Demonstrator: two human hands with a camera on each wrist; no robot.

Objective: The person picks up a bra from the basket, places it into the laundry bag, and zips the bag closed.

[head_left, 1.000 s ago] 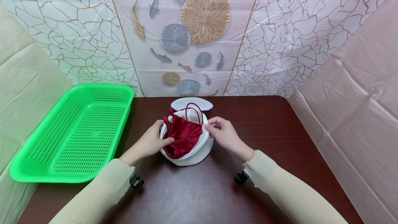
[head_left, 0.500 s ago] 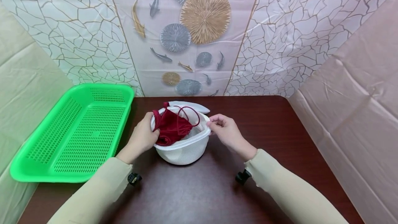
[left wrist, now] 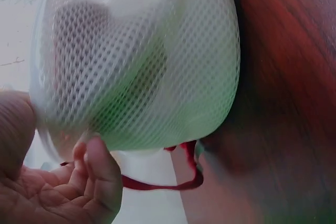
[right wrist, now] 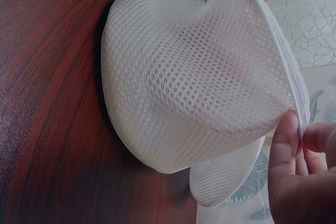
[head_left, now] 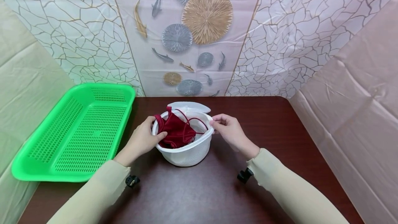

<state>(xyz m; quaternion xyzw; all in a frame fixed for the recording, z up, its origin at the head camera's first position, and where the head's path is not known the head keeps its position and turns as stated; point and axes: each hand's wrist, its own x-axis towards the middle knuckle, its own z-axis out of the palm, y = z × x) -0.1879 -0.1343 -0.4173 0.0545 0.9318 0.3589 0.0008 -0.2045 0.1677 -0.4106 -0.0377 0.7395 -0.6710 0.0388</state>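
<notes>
A white mesh laundry bag (head_left: 188, 157) stands on the table in the head view, its round mouth held up and its lid flap (head_left: 189, 106) folded back behind. Inside, toward the left, lies a shiny dark red garment (head_left: 177, 130) with thin straps, bunched up. My left hand (head_left: 141, 140) grips the left rim, thumb over the inner side by the red fabric. A red strap (left wrist: 163, 185) hangs outside the bag in the left wrist view. On the opposite side my right hand (head_left: 231, 130) pinches the rim between thumb and fingers (right wrist: 284, 145).
A large green plastic basket (head_left: 18, 168) with slotted walls stands on the left of the dark wood table (head_left: 199, 196). Patterned sheeting (head_left: 286, 44) closes off the back and sides.
The bag's mouth tipped left, then came back right and now sits more level, with its mesh side showing. The red garment sank lower inside. Both hands remain on the rim.
</notes>
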